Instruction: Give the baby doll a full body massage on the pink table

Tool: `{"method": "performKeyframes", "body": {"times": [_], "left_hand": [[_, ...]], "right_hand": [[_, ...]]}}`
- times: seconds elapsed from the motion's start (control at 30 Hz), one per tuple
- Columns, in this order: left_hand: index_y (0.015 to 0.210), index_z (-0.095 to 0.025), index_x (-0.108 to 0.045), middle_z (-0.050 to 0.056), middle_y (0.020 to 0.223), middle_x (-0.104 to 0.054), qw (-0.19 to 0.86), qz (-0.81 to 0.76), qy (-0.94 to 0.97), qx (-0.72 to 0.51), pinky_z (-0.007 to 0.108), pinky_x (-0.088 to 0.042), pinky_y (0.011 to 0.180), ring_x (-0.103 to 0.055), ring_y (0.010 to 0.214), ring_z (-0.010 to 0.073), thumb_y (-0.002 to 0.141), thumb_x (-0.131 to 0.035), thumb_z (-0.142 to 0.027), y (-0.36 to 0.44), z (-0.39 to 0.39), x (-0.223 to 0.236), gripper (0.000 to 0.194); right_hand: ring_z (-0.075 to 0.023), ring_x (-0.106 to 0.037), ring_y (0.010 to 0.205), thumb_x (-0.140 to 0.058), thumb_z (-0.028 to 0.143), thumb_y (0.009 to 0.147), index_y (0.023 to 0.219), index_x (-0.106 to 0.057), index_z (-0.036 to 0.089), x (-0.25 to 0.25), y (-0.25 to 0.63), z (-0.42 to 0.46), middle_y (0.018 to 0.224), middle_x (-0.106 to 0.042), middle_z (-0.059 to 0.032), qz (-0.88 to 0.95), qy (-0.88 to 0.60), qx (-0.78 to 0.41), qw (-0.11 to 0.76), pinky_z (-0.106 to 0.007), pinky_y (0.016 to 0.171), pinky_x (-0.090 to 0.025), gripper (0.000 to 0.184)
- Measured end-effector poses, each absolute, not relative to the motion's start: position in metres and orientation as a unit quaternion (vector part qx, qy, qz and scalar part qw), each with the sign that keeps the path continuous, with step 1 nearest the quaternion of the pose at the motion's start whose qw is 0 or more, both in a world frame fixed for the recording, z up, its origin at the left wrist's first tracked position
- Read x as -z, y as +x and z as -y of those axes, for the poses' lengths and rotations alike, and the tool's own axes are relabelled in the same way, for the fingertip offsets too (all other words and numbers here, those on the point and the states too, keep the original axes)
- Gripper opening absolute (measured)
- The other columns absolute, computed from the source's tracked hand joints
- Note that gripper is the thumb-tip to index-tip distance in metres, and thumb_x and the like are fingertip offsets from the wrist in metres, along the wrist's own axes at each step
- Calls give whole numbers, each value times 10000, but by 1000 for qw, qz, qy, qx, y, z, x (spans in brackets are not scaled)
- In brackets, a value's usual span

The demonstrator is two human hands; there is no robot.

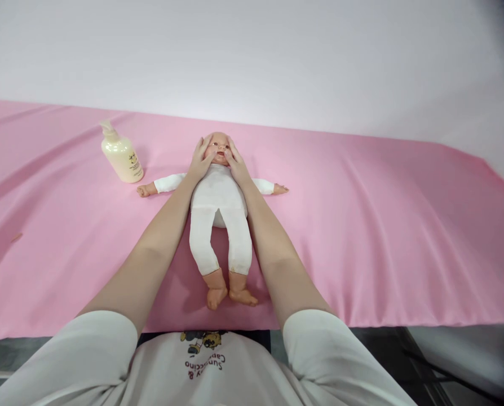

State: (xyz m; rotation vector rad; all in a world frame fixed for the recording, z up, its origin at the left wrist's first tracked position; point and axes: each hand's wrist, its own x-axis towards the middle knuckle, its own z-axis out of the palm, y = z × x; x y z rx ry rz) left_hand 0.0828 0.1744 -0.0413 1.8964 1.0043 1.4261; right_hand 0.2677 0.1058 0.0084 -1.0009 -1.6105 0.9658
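A baby doll (218,189) with a white cloth body lies on its back, its head away from me and its bare feet toward me. Its arms stretch out to both sides. My left hand (201,159) rests along the left side of the doll's head, fingers extended and thumb on the cheek. On the other side, my right hand (237,160) lies against the head in the same way, with fingers straight and thumb near the mouth. Both palms touch the doll without gripping it.
A cream pump bottle (123,157) stands left of the doll, near its outstretched hand. Pink cloth (362,225) with soft folds covers the table. A small brownish strip (17,237) lies at the left. Behind the table rises a white wall (252,62).
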Motion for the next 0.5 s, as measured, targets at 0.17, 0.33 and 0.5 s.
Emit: {"method": "performKeyframes", "body": {"times": [0.17, 0.33, 0.5], "left_hand": [[1538, -281, -555, 101, 1747, -322, 280, -342, 716, -540, 496, -109, 1377, -186, 1663, 315, 836, -523, -921, 82, -168, 36, 950], [1618, -261, -439, 106, 1763, -277, 289, -359, 709, -534, 439, -111, 1384, -179, 1665, 300, 840, -562, -893, 81, -173, 40, 1010], [1670, -186, -317, 146, 1773, -223, 311, -413, 681, -519, 439, -109, 1385, -148, 1671, 303, 847, -592, -860, 83, -179, 47, 1099]], "right_hand": [[-197, -18, 1691, -428, 1012, 786, 1691, -289, 266, -7, 267, -106, 1776, -205, 68, 679, -425, -358, 480, -411, 1407, -41, 1181], [-222, -202, 1663, -461, 1006, 772, 1712, -169, 190, 5, 269, -117, 1781, -189, 31, 637, -473, -379, 476, -377, 1398, -157, 1278], [-239, -188, 1666, -478, 986, 786, 1708, -198, 179, 3, 269, -114, 1775, -216, 19, 636, -464, -390, 479, -398, 1404, -132, 1256]]}}
